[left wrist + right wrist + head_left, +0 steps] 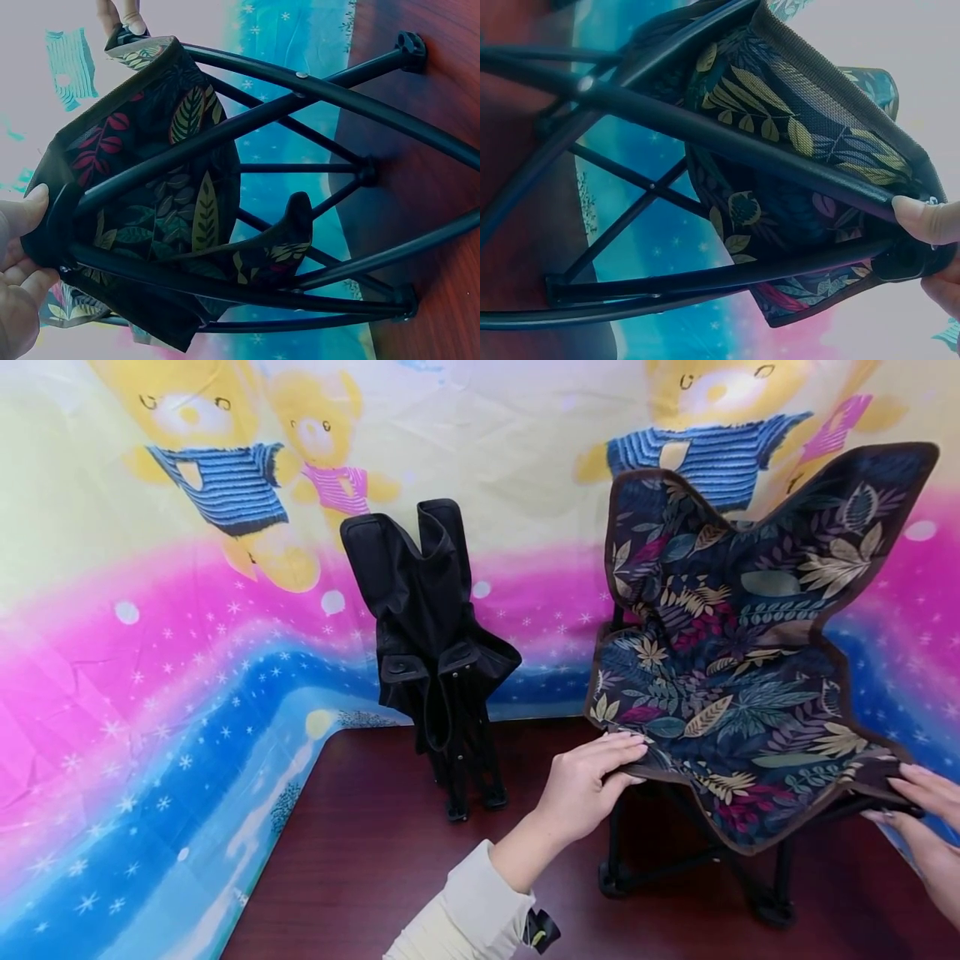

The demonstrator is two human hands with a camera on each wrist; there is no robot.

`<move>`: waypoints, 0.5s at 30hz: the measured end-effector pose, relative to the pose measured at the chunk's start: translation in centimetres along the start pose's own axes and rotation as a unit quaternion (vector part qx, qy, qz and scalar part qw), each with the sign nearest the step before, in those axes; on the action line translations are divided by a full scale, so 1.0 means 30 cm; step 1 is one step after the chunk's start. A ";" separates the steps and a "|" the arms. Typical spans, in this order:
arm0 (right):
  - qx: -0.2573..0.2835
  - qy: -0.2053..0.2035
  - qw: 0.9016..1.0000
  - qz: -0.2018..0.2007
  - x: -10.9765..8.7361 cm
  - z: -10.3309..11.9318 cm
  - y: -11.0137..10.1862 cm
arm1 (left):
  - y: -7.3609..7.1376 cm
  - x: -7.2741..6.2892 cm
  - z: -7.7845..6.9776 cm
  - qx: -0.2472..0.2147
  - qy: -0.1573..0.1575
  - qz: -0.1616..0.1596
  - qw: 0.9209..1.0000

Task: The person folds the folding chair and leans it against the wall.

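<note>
A folding chair (720, 685) with dark leaf-patterned fabric stands unfolded on the right of the table, its black legs crossed and spread. My left hand (588, 781) pinches the seat's front left corner, thumb below and fingers on top. At the front right corner, my right hand (926, 827) grips the other end, partly cut off by the frame's edge. In the left wrist view, the left thumb and fingers (26, 217) hold the black corner piece where tubes meet. The right wrist view has the right thumb (926, 219) pressing a tube end at its corner.
A smaller black folding chair (427, 635) stands folded, left of the patterned one. Both are on a dark red-brown table (345, 860). Behind them hangs a colourful cloth (247, 610) printed with bears, which also runs down the table's left side.
</note>
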State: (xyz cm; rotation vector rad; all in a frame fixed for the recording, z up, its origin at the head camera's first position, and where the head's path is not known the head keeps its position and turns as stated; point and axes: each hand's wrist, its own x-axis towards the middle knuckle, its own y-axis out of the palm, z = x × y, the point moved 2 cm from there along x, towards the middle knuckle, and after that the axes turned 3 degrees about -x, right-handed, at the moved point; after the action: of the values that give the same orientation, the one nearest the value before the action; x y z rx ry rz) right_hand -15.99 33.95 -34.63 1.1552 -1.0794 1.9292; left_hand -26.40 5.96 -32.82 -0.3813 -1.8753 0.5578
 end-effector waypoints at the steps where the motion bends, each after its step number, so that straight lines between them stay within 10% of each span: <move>1: 0.001 0.002 1.000 -0.002 0.002 0.002 0.002 | -0.001 0.001 -0.001 0.001 0.001 -0.001 1.000; 15: -0.010 0.032 0.999 0.008 0.031 0.031 0.017 | -0.013 0.015 -0.011 0.009 0.006 -0.002 1.000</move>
State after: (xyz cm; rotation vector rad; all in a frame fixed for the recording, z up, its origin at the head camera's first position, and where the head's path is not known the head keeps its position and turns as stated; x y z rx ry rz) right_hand -16.44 33.00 -33.68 1.0705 -1.0735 1.9503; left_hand -26.26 5.92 -32.15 -0.3669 -1.8588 0.5684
